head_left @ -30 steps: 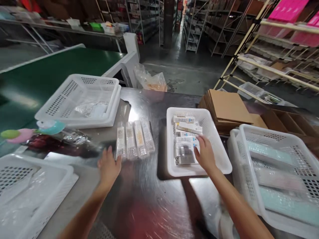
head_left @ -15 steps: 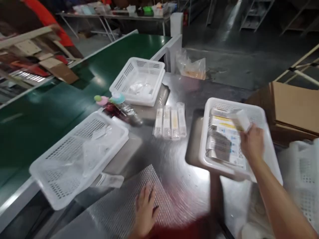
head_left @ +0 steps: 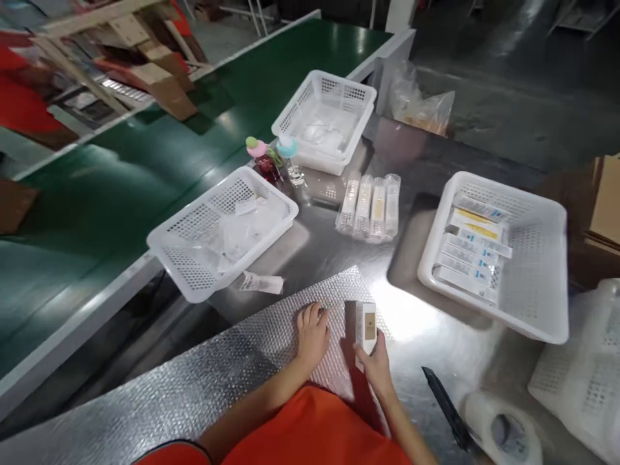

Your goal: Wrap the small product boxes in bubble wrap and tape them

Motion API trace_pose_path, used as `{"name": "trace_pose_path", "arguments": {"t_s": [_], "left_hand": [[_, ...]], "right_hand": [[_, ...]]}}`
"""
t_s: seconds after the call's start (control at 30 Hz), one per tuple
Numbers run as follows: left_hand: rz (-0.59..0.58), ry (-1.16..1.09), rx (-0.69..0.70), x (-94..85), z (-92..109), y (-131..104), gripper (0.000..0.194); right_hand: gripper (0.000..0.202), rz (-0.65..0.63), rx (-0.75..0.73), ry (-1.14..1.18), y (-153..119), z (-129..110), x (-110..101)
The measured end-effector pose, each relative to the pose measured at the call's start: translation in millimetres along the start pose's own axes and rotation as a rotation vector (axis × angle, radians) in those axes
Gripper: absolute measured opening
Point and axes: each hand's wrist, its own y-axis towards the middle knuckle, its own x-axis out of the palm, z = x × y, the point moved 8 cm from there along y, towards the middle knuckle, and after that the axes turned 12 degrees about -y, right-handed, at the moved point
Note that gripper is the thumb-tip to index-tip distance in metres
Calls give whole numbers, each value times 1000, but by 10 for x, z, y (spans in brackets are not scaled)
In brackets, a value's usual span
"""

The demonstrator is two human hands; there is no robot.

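Note:
A small white carton with a gold label (head_left: pixel 369 326) stands over the bubble wrap in the grip of my right hand (head_left: pixel 378 363). My left hand (head_left: pixel 312 332) lies on the sheet of bubble wrap (head_left: pixel 252 352), its fingers slightly bent and apart, holding nothing. The sheet stretches from the lower left across the metal table. Beyond both hands, several bubble-wrapped packs (head_left: pixel 371 205) lie side by side. To the right, a white plastic basket (head_left: pixel 533 258) contains several flat white boxes (head_left: pixel 472 248).
Two white baskets, one nearer (head_left: pixel 194 271) and one farther (head_left: pixel 320 90), sit toward the green conveyor (head_left: pixel 232 110). Beside them are two pump bottles (head_left: pixel 268 165). A black cutter knife (head_left: pixel 445 407) and a tape roll (head_left: pixel 506 433) lie at lower right.
My right hand has brought the white carton from the right basket to the bubble wrap. My left hand stays on the sheet, its fingers now more bent. The view has shifted.

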Motion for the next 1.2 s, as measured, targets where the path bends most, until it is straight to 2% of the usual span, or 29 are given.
{"name": "trace_pose_path", "arguments": {"t_s": [0.07,0.13,0.3,0.4,0.5,0.63,0.77,0.87,1.03,1.2], "left_hand": [[-23,123,-67,12,-216,-142,57],[-73,167,-74,128,-313,-219,72],[-161,146,10,411,-184,-99,89],[-182,134,40,437,-119,-19,97],[-187,136,77,449,-163,-41,95],[-176,191,119,541,-275,-86,92],[-193,223,100,635,-331,-73,97],[-214,224,83,643,-329,-61,96],[-253,222,59,629,-320,-61,96],[-236,231,74,649,-339,-62,96]], "right_hand": [[58,35,36,88,20,189,132],[53,62,64,105,76,353,132],[48,112,73,-7,285,620,-233],[49,168,23,-138,329,620,-505],[51,235,-115,-322,285,415,-613],[48,241,-318,-538,260,55,-345],[45,237,-352,-681,331,-127,4],[43,198,-336,-782,384,-171,178],[40,192,-299,-854,419,-148,227],[40,207,-289,-854,406,-125,224]]}}
